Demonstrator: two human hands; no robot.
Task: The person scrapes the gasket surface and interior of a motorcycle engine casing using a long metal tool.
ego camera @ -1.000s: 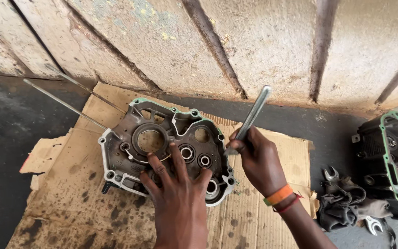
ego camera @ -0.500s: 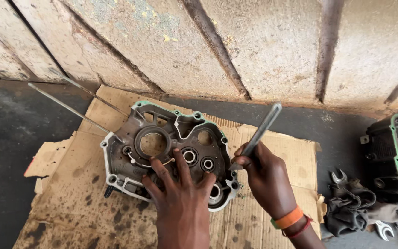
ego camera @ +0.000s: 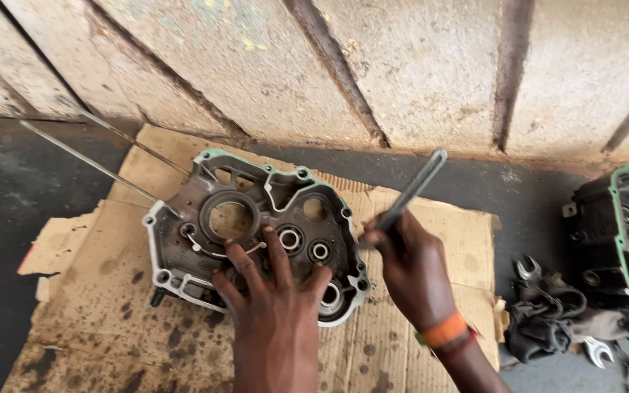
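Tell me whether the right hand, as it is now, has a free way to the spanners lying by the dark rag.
Probably yes. The right hand is shut on a metal tool, so it would have to set that down. Otherwise only bare cardboard and floor lie between it and the spanners beside the dark rag.

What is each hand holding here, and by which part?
Right hand grips a flat metal tool by its lower end. Left hand holds nothing; it presses flat on the engine case.
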